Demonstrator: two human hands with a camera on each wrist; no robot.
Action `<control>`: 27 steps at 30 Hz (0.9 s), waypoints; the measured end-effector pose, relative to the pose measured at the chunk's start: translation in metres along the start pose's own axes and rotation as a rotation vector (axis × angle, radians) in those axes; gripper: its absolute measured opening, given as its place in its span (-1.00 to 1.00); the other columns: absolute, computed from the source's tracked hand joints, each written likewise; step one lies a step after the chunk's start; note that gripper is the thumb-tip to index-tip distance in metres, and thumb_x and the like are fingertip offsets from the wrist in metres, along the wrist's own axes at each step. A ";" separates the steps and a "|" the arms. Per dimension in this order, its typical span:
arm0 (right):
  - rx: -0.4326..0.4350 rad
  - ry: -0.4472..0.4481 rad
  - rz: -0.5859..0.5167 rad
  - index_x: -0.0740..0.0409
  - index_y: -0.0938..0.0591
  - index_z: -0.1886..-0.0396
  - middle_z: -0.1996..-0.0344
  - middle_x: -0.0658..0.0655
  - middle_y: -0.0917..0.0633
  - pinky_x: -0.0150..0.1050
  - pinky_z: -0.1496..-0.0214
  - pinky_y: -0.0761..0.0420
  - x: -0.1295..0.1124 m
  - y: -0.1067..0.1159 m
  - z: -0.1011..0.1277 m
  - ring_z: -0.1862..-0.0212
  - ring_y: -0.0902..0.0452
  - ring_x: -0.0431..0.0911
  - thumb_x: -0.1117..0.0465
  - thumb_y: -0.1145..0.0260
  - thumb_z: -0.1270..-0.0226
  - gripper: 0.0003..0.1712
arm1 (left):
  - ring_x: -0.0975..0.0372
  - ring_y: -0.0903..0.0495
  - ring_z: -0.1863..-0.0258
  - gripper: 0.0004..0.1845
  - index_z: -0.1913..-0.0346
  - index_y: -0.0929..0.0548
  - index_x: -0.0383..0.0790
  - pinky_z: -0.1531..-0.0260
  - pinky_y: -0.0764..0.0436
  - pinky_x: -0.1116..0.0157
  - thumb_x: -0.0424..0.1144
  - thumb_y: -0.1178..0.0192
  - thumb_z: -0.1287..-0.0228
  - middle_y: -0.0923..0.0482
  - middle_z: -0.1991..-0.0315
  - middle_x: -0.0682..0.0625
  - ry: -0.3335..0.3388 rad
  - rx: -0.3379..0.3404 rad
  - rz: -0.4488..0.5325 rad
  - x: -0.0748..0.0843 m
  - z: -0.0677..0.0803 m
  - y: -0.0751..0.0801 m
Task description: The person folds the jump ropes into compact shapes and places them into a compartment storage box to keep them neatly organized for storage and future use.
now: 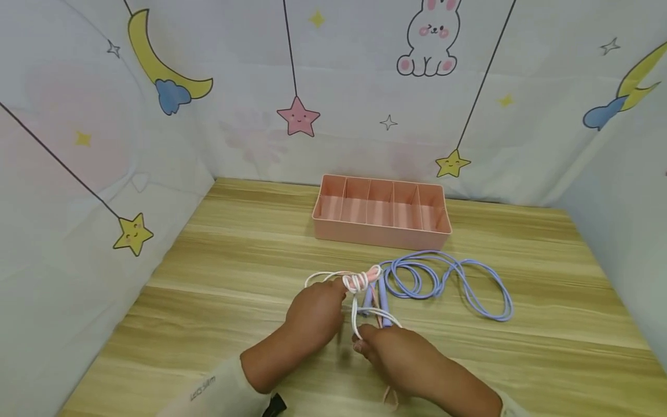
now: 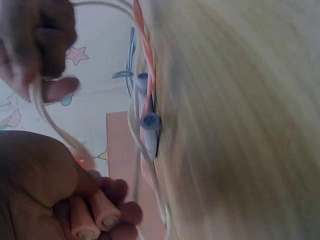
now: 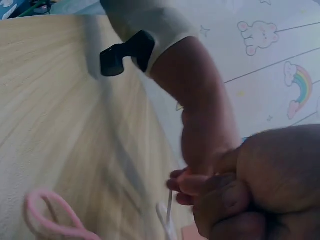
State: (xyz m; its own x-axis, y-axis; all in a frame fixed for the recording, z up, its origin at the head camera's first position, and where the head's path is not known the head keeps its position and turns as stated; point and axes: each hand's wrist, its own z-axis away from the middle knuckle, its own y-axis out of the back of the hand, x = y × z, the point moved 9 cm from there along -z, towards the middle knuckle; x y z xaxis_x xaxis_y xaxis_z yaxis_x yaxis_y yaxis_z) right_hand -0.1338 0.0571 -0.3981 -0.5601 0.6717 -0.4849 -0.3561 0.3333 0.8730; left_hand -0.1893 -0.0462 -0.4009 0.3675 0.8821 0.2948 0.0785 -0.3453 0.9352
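Note:
My left hand (image 1: 316, 313) grips two pink jump rope handles (image 2: 104, 212) side by side, their ends showing between the fingers in the left wrist view. White cord (image 1: 356, 283) is wound in several turns around these handles. From the turns it runs down to my right hand (image 1: 401, 353), which pinches it between thumb and fingers. Just beyond the hands, a purple jump rope lies on the table, its two handles (image 1: 384, 295) close together and its cord coiled to the right. Pink cord (image 2: 145, 47) trails past the purple handles, partly hidden by the right hand in the head view.
Behind the ropes stands a pink box (image 1: 383, 236) with several compartments. The wooden table (image 1: 234, 243) is walled by a patterned white cloth (image 1: 354, 150) at the back and sides. A black device (image 3: 114, 60) is strapped at the left wrist.

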 end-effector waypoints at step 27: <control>0.264 0.069 0.124 -0.14 -0.66 0.19 0.44 -0.24 -0.60 -0.20 0.34 -0.56 0.052 0.068 -0.006 0.38 -0.53 -0.27 0.09 -0.24 -0.56 -0.91 | 0.26 -0.62 0.22 -0.89 0.21 -0.58 -0.09 0.05 -0.57 0.29 -0.33 -0.31 -0.33 -0.62 0.28 0.14 -0.612 0.160 -0.054 0.045 0.027 0.030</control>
State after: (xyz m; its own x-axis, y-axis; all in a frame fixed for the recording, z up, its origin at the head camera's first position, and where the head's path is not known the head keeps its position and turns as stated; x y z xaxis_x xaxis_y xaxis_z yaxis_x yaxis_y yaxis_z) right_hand -0.1918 0.1109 -0.3640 -0.6395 0.6747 -0.3685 -0.0798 0.4185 0.9047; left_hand -0.1454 -0.0255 -0.3654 0.8187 0.5729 0.0385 0.2316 -0.3909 0.8908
